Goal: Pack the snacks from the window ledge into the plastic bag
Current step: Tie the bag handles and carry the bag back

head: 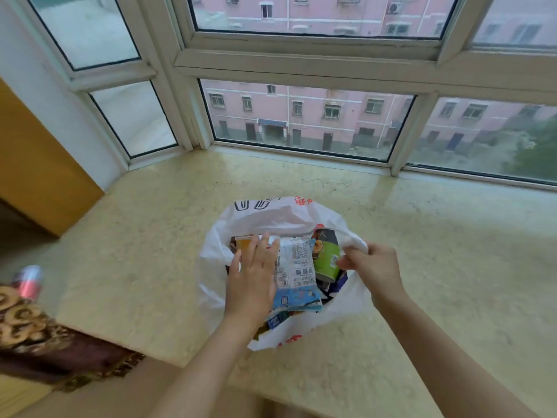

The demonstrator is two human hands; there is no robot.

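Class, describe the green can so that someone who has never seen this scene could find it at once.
Start at the marble window ledge and find the white plastic bag lying open on it. Inside the bag's mouth, at its right side, the green can lies tilted beside the fingers of the right hand that pinches the bag's rim. It is the only round, dark-topped container among flat packets such as the blue-and-white one.

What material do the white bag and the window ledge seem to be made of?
The white bag: thin plastic film, probably; it crumples and is slightly translucent. The window ledge: polished stone or a stone-like slab, cream and speckled, glossy with window reflections.
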